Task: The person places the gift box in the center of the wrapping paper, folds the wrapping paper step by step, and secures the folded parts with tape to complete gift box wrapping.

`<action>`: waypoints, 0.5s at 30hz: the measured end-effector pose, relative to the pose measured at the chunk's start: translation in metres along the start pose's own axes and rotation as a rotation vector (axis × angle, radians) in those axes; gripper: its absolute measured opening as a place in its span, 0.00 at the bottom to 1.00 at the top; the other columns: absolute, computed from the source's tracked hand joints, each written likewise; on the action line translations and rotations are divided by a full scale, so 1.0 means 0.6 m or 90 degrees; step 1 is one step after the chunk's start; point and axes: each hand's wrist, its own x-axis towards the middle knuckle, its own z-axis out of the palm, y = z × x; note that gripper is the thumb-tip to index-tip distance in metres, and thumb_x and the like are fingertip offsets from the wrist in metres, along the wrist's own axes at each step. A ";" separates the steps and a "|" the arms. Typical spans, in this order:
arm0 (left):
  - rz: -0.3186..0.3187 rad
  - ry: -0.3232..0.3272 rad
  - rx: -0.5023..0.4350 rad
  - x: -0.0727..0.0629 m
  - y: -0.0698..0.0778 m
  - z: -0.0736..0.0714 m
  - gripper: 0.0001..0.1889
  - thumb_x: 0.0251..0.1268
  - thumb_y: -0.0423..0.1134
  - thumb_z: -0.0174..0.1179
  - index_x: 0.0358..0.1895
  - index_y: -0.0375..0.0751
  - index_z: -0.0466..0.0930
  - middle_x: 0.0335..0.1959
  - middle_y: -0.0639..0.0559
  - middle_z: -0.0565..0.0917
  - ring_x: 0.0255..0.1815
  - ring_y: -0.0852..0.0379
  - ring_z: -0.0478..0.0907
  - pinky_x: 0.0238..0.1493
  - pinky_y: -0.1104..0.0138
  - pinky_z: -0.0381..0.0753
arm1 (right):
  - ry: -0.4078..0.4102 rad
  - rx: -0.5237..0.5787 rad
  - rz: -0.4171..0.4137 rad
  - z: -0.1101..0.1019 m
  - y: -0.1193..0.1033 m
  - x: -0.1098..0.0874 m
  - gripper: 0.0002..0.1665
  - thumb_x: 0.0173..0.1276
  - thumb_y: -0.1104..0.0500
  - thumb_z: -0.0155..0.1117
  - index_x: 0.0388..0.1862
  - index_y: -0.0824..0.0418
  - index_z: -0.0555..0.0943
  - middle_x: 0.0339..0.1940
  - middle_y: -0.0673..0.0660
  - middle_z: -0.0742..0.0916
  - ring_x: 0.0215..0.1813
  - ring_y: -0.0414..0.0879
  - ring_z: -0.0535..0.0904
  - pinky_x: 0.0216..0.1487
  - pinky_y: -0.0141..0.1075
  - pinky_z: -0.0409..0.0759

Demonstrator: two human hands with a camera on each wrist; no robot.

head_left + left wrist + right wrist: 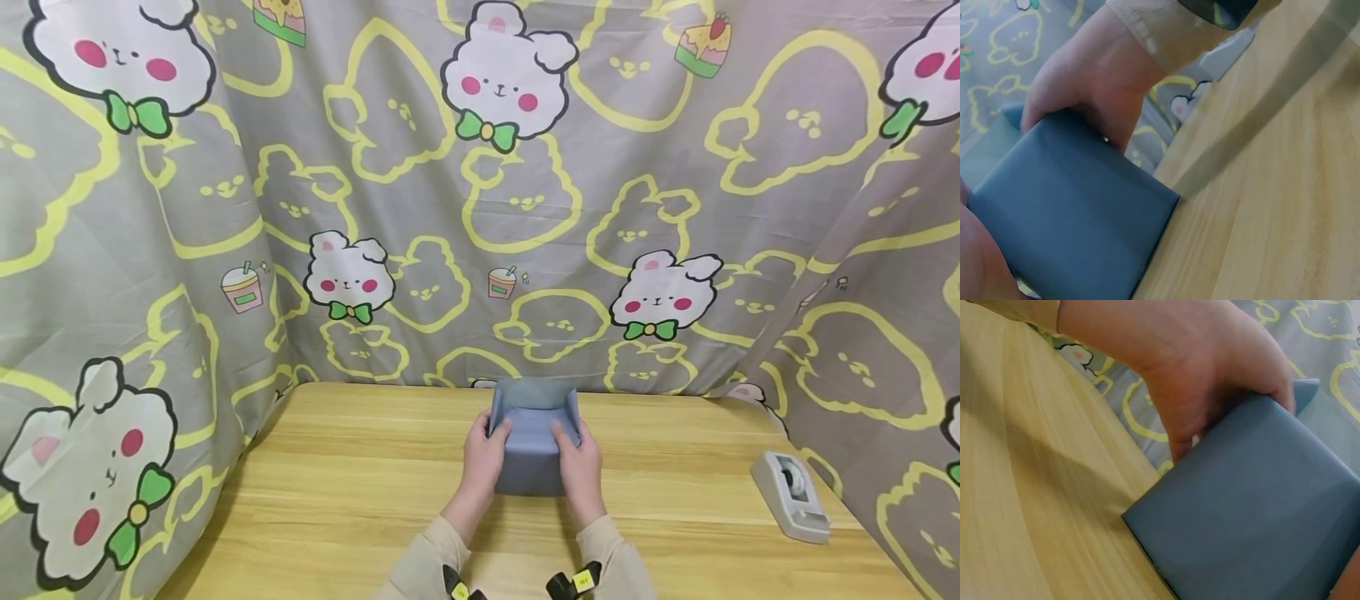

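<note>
A blue-grey box [531, 473] with a smooth, paper-like surface stands on the wooden table near its far edge. At its back a paler flap [534, 393] is raised, with narrow upright side pieces at either end. My left hand [482, 454] grips the left side, thumb on top and fingers down along the side. Mirroring it, my right hand [583, 467] holds the right side with its thumb on top. The left wrist view shows the box's plain near face [1079, 206] resting close on the table; the fingers are partly hidden behind the box.
A white tape dispenser [792, 497] with a roll in it sits at the right of the wooden table [360, 475]. Curtains [420, 275] with a cartoon print hang behind the table and along both sides.
</note>
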 end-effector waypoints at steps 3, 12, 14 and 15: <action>0.005 -0.006 0.008 -0.001 0.002 -0.002 0.18 0.72 0.41 0.51 0.59 0.37 0.75 0.59 0.39 0.79 0.64 0.41 0.72 0.66 0.45 0.67 | 0.008 0.011 -0.001 -0.003 0.000 0.001 0.23 0.75 0.55 0.52 0.61 0.69 0.76 0.63 0.67 0.79 0.68 0.57 0.70 0.70 0.50 0.65; 0.029 -0.038 0.022 0.001 -0.003 -0.006 0.22 0.74 0.45 0.50 0.64 0.37 0.71 0.65 0.36 0.75 0.70 0.37 0.67 0.69 0.43 0.63 | 0.008 -0.025 -0.022 -0.003 -0.002 0.000 0.20 0.78 0.56 0.46 0.54 0.69 0.79 0.51 0.66 0.82 0.56 0.52 0.73 0.60 0.42 0.70; 0.031 -0.051 0.013 0.002 -0.008 -0.008 0.25 0.72 0.46 0.53 0.67 0.38 0.69 0.67 0.37 0.73 0.71 0.38 0.66 0.70 0.43 0.62 | -0.003 -0.029 -0.013 -0.004 -0.001 0.001 0.21 0.78 0.54 0.46 0.54 0.69 0.78 0.52 0.66 0.81 0.57 0.52 0.73 0.61 0.44 0.70; 0.030 -0.060 0.005 0.003 -0.011 -0.009 0.27 0.71 0.47 0.54 0.68 0.38 0.67 0.68 0.37 0.72 0.71 0.38 0.65 0.71 0.43 0.61 | -0.011 -0.031 -0.009 -0.005 -0.001 0.001 0.22 0.78 0.53 0.46 0.55 0.69 0.77 0.54 0.67 0.81 0.59 0.53 0.73 0.62 0.45 0.70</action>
